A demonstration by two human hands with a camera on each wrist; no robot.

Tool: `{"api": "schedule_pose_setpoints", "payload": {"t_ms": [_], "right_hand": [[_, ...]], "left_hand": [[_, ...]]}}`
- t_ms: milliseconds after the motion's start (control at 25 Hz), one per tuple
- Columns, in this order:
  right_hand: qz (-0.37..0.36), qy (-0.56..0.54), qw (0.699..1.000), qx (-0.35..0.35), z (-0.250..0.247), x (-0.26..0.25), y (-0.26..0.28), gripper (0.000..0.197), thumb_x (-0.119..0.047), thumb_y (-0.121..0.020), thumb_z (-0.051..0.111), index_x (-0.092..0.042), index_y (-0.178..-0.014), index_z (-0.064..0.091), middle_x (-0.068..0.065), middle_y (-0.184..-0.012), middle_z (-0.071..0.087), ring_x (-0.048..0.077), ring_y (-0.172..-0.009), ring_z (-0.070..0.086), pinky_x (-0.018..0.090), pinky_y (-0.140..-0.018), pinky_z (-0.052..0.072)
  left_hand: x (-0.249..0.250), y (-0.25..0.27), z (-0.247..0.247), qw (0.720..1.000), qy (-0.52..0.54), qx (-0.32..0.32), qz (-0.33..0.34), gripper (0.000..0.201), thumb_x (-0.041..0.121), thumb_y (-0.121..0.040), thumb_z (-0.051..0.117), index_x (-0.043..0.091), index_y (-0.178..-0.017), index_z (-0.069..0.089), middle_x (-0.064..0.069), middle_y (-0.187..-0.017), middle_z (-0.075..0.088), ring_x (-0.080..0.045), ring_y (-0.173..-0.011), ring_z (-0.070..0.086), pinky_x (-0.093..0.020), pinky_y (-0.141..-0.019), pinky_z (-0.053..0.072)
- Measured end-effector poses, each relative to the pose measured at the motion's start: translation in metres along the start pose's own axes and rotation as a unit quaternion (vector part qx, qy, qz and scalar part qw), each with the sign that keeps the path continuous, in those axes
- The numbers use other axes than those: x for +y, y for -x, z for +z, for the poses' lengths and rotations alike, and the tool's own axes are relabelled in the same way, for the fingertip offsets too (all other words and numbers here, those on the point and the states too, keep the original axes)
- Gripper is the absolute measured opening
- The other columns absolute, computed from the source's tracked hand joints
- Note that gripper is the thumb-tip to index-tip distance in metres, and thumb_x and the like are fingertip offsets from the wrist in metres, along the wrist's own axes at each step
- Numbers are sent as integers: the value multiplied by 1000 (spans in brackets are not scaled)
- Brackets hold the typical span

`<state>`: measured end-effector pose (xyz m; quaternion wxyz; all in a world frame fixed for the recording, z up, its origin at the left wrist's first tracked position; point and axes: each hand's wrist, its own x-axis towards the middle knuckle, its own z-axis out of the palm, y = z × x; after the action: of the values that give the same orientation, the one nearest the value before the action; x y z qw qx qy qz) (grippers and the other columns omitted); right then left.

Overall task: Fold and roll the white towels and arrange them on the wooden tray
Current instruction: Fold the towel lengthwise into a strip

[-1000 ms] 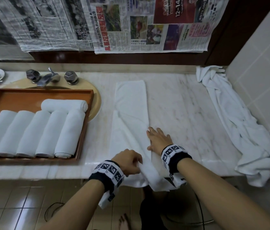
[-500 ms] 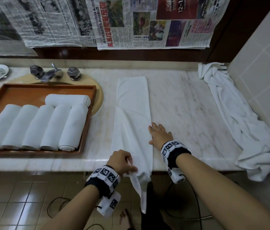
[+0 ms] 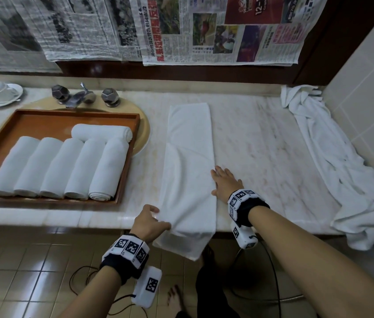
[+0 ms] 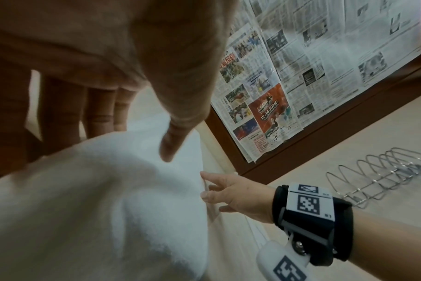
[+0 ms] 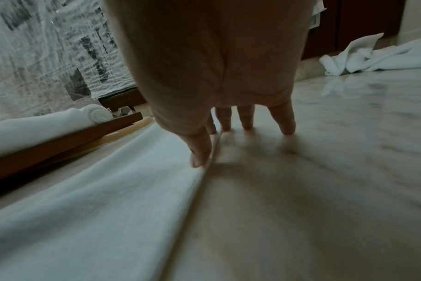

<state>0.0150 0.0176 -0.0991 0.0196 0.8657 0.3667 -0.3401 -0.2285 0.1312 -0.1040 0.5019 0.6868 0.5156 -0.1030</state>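
Observation:
A white towel [image 3: 188, 168], folded into a long strip, lies on the marble counter [image 3: 261, 157], its near end hanging over the front edge. My left hand [image 3: 158, 219] reaches its straight fingers to the strip's near left edge. In the left wrist view the cloth [image 4: 96, 209] hides the fingertips, and the thumb [image 4: 171, 133] hangs over it. My right hand [image 3: 222, 177] lies flat, palm down, against the strip's right edge [image 5: 108, 199]. Several rolled white towels [image 3: 75, 166] fill the wooden tray [image 3: 55, 118] at the left.
Loose white towels [image 3: 342, 171] are heaped along the tiled right wall. The tray covers a sink below a faucet [image 3: 78, 97]. A cup and saucer [image 3: 0, 92] stand at the far left. Newspaper [image 3: 204, 31] covers the back wall. A wire rack [image 4: 385, 175] shows on the wall.
The towel's near end, bunched in my left fist before, now lies spread over the counter edge. My left hand moved left and its fingers straightened. The right hand stayed put.

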Motion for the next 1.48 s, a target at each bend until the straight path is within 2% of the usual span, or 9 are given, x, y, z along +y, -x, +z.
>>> {"api": "schedule_pose_setpoints", "payload": {"t_ms": [160,240,360,480,600,840,1000,1240,1480], "right_hand": [[31,-4,998,62,1,-21,14,60,-11,-91,51,-14,-146,26,6,-158,11,28,-142,19,51,-106,35],[68,-3,988,137,5,-32,30,37,-14,-89,53,-10,-125,48,11,-139,40,29,-121,45,40,-88,46],[104,13,991,83,22,-35,58,24,-27,-89,58,-10,-104,62,8,-112,62,27,-99,62,31,-73,46],[118,-11,992,42,46,-28,76,34,-40,-90,59,-9,-102,62,7,-105,63,26,-95,62,29,-67,42],[112,-42,990,70,62,-29,79,23,-31,-93,55,-10,-91,62,8,-101,63,27,-93,62,28,-67,42],[46,-231,960,150,67,3,85,33,-25,-87,61,-15,-56,51,-1,-58,54,17,-60,54,28,-62,45],[72,-207,963,157,76,-10,86,41,-43,-86,63,-15,-59,51,0,-62,58,16,-61,55,28,-60,43],[72,-124,977,156,84,-25,78,24,-26,-91,48,-11,-72,52,11,-84,62,29,-76,59,35,-66,50],[5,-40,986,165,70,-35,69,27,-19,-88,50,-17,-115,51,1,-120,50,23,-104,48,33,-75,41]], "left_hand": [[6,6,3,996,-50,64,-22,30,40,-81,73,11,-74,64,-5,-74,67,-22,-73,65,-33,-72,55],[10,12,5,993,-80,86,-26,28,39,-83,70,11,-76,69,-6,-79,70,-22,-76,66,-31,-70,53],[15,14,4,989,-83,115,-34,21,39,-82,71,20,-78,67,-1,-81,67,-20,-78,64,-28,-67,48],[16,13,5,991,-51,120,-34,16,31,-81,75,18,-75,68,-1,-68,70,-19,-66,67,-30,-68,55],[14,14,5,992,-13,118,-30,16,25,-81,76,13,-74,69,-2,-54,68,-17,-48,67,-35,-64,61],[14,12,6,992,16,121,-30,15,20,-80,77,10,-72,69,-4,-53,68,-19,-46,67,-37,-61,61],[12,13,1,994,29,102,-35,16,22,-78,80,10,-75,71,-2,-54,69,-17,-53,70,-35,-64,61],[12,13,2,993,17,117,-29,13,20,-85,71,11,-76,71,-1,-52,68,-14,-49,68,-31,-65,60],[25,5,4,994,-30,108,-19,20,36,-79,70,17,-74,66,-1,-61,70,-19,-60,69,-35,-68,60]]}}
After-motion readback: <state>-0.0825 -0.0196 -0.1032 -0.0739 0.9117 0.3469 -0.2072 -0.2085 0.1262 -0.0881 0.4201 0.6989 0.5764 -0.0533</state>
